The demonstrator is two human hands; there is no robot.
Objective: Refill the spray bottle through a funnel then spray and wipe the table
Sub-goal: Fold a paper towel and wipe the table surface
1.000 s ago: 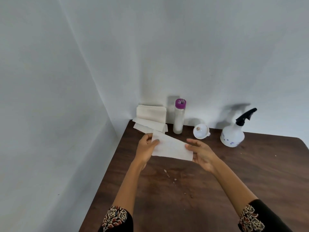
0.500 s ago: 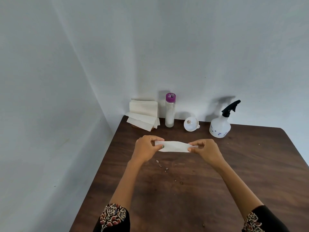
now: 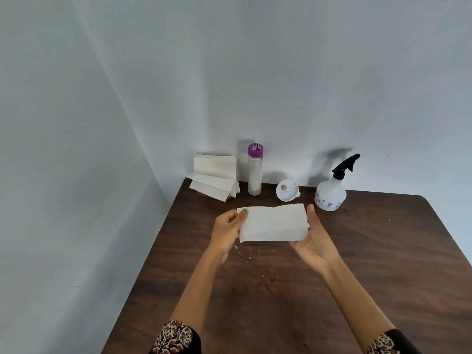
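White paper towel (image 3: 273, 223) spans both grips — left hand (image 3: 228, 232), right hand (image 3: 314, 241)

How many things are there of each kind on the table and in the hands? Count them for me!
Bottles: 2, the spray bottle and the purple-capped bottle
Funnels: 1, the white funnel
Paper towel stacks: 1, the stack in the corner
Loose paper towels: 1, the sheet held by the left hand and right hand
Total: 5
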